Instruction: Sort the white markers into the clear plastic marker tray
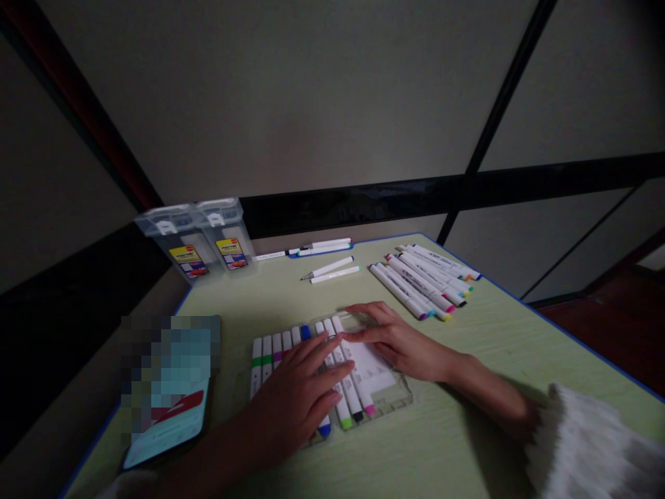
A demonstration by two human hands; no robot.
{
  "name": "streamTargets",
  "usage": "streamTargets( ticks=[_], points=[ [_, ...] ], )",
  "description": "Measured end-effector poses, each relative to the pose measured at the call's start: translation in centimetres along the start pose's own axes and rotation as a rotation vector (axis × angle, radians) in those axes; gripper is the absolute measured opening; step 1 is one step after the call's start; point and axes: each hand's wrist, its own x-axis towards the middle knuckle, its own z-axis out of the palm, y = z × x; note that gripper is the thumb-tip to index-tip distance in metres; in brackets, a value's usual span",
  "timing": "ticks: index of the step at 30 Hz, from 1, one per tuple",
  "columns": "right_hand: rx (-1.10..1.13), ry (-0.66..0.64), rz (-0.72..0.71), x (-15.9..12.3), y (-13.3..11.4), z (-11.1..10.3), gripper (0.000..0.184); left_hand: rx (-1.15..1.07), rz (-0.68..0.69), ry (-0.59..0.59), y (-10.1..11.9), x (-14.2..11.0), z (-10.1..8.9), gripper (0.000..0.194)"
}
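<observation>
A clear plastic marker case (408, 396) lies opened flat on the table. Its left half holds several white markers (256, 364) with coloured bands, and three white markers (359, 389) with green, black and pink ends lie side by side in its right half. My left hand (306, 388) rests across the case, fingers spread over the markers and hiding part of them. At the far side of the right half, my right hand (400, 343) has its fingers stretched out, the fingertips at the markers' upper ends. A white paper (377, 371) shows under the clear plastic.
Loose markers (420, 281) lie in a group at the back right. Two pens (332, 270) and a blue pen tray (325, 249) are at the back middle. Two clear lidded boxes (200, 239) stand at the back left. A phone (179, 416) lies on the left.
</observation>
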Motion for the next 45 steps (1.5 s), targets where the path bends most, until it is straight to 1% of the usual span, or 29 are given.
streamTargets(
  ticks=[6, 9, 11, 13, 16, 18, 22, 23, 28, 33, 37, 39, 42, 45],
  points=[
    [0.013, 0.034, -0.032, -0.1, 0.0, 0.0, 0.042, -0.023, 0.012, 0.033, 0.0, 0.0, 0.0, 0.038],
    [0.046, 0.106, -0.027, 0.5, 0.5, 0.1, 0.037, -0.032, 0.01, 0.039, 0.0, 0.0, 0.0, 0.038],
    [0.005, 0.168, 0.03, 1.4, 1.1, 0.0, 0.031, -0.033, 0.007, 0.033, 0.1, 0.0, -0.1, 0.037],
    [-0.139, 0.187, 0.099, 2.7, 2.0, -0.1, 0.031, -0.032, 0.003, 0.024, 0.2, 0.1, -0.2, 0.036],
    [-0.447, 0.079, 0.157, 5.1, 3.5, -0.3, 0.027, -0.03, -0.004, 0.02, 0.4, 0.1, -0.4, 0.036],
    [-0.586, 0.044, 0.205, 6.5, 4.4, -0.3, 0.025, -0.035, -0.005, 0.022, 0.6, 0.1, -0.5, 0.035],
    [-0.714, 0.06, 0.334, 8.2, 5.9, 0.1, 0.025, -0.044, -0.01, 0.027, 0.9, 0.1, -0.8, 0.035],
    [-0.718, 0.063, 0.339, 8.4, 6.2, 0.3, 0.025, -0.047, -0.01, 0.028, 1.0, 0.1, -0.8, 0.035],
    [-0.728, 0.07, 0.312, 8.3, 6.9, 0.9, 0.022, -0.053, -0.014, 0.044, 1.0, 0.1, -0.7, 0.034],
    [-0.722, 0.064, 0.274, 7.9, 6.8, 1.0, 0.017, -0.029, -0.023, 0.036, 0.9, 0.1, -0.5, 0.034],
    [-0.709, 0.049, 0.248, 7.0, 6.6, 0.8, 0.018, -0.002, -0.017, 0.036, 0.9, 0.0, -0.5, 0.034],
    [-0.702, 0.062, 0.262, 6.4, 6.7, 0.7, 0.017, 0.014, -0.012, 0.038, 0.9, 0.0, -0.5, 0.034],
    [-0.662, 0.122, 0.319, 5.3, 6.7, 0.6, 0.015, 0.037, -0.007, 0.037, 1.0, 0.0, -0.4, 0.036],
    [-0.494, 0.212, 0.393, 4.1, 6.3, 0.4, 0.016, 0.057, 0.001, 0.024, 1.0, 0.1, -0.3, 0.037]
  ],
)
